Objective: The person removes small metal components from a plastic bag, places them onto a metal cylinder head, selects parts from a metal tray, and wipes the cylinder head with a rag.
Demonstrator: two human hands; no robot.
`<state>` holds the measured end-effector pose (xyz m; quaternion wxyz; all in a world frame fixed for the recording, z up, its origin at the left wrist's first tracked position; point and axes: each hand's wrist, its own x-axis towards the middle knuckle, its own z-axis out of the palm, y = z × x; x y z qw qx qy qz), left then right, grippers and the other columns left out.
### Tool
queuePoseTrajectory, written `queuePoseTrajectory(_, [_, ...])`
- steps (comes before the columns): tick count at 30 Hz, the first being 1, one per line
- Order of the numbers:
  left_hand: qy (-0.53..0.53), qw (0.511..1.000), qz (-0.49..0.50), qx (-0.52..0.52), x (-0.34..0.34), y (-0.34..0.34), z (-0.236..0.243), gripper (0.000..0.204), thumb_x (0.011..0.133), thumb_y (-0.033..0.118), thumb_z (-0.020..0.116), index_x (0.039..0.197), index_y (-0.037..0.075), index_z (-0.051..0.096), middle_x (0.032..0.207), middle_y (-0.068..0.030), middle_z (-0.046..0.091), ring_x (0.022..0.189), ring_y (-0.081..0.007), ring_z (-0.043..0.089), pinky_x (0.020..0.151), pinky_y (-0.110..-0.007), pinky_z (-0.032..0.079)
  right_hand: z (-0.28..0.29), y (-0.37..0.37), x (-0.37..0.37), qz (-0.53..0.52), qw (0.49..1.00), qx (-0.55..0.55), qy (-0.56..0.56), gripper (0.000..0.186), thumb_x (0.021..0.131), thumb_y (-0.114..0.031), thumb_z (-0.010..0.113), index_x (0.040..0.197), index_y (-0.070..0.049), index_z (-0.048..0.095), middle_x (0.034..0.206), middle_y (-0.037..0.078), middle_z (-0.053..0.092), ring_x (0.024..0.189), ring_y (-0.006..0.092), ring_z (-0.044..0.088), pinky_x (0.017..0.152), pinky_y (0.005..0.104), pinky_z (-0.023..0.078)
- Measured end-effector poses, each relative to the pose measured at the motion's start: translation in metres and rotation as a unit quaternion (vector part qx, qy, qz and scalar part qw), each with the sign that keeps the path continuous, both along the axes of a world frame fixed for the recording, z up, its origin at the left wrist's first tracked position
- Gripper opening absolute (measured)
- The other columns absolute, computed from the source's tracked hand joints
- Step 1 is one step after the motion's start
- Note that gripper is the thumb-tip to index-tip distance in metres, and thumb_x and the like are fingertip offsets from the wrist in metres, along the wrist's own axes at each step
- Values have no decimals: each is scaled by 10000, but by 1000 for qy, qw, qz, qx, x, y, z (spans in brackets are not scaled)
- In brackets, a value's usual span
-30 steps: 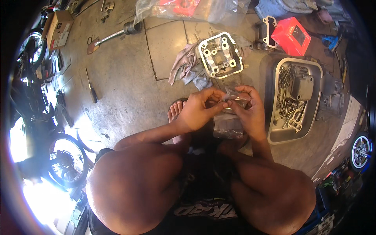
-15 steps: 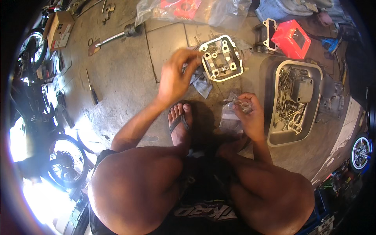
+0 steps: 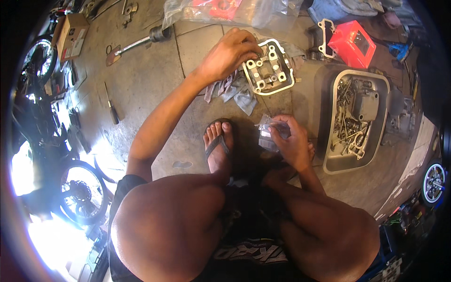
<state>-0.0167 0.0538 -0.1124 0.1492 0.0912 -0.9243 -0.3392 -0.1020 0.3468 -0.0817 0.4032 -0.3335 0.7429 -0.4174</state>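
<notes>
My left hand [image 3: 229,54] is over the upper left corner of a metal cylinder head [image 3: 267,68], fingers curled down; whatever it may hold is hidden under them. The cylinder head lies on crumpled grey and pink rags [image 3: 239,98]. My right hand [image 3: 292,140] grips a crumpled clear plastic bag [image 3: 265,131] near my feet, to the left of the steel tray. Its contents are too small to make out.
A steel tray [image 3: 329,162] of metal parts lies right; a red box [image 3: 350,44] and gasket [image 3: 324,37] behind it. A clear plastic sheet [image 3: 263,16] is at the top. A screwdriver [image 3: 111,108], rod tool [image 3: 145,38], cardboard box [image 3: 75,35] and motorbike wheels [image 3: 80,190] lie or stand left.
My left hand has left the bag and moved up and forward to the cylinder head. My right hand still holds the bag, slightly lower than a second ago.
</notes>
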Motion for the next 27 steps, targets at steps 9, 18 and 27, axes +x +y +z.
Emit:
queuePoseTrajectory(9, [22,997,-80,1,-3,-18,-2,222,890,188,744,1099,115,760,1066,-54,620,1065,-255,547,955,-381,441,-4,-2,-5,25,998,-33,40,226,858,-37,743,1069,-35,662,1020,137,735,937,295,733,837,375,570])
queuePoseTrajectory(18, [-30,996,-24,76,1,-14,-2,194,926,235,717,1066,106,751,1082,-63,611,1087,-271,541,999,-383,426,-7,-2,-7,44,997,-40,58,232,858,-33,735,1081,-42,674,1037,133,730,963,307,722,852,382,567])
queuePoseTrajectory(27, [-26,996,-75,26,-4,-20,-2,185,925,213,714,1056,87,749,1094,-81,594,1101,-295,573,993,-407,463,-10,-3,-9,54,995,-42,71,228,871,-56,729,1093,-52,678,1043,144,722,951,329,715,845,394,570])
